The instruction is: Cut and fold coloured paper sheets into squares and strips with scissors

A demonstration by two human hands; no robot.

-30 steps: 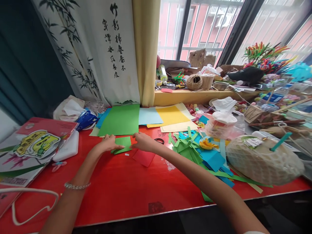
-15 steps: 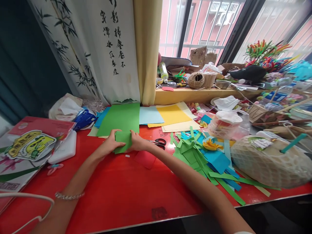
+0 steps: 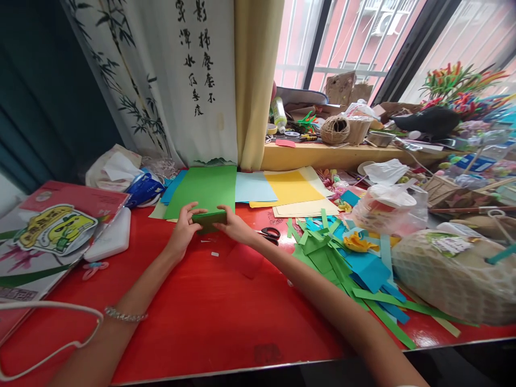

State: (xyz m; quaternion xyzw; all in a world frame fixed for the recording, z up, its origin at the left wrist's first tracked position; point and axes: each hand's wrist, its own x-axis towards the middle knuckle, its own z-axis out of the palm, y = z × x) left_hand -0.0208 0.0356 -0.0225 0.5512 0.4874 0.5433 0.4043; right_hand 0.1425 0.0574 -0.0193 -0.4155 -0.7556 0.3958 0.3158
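A small green piece of paper [image 3: 209,219] is tilted up off the red table [image 3: 209,317], its upper edge toward me. My left hand [image 3: 186,224] grips its left end, while my right hand [image 3: 234,224] pinches the right end with thumb and fingers. Just behind lies a large green sheet [image 3: 201,185]. Black-handled scissors [image 3: 271,233] rest right of my right hand, their blades partly hidden by it. A red paper square [image 3: 245,259] lies under my right forearm, hard to tell from the table.
Yellow sheets [image 3: 296,188] and a light blue sheet [image 3: 253,187] lie along the back. Cut green strips [image 3: 322,250] heap up at the right, near a netted, wrapped bundle [image 3: 455,274]. A packaged booklet [image 3: 52,236] and a white cable [image 3: 52,305] are at the left.
The green paper has tipped from nearly facing me to a more edge-on angle, still in both hands. The view has shifted slightly, moving the scene right.
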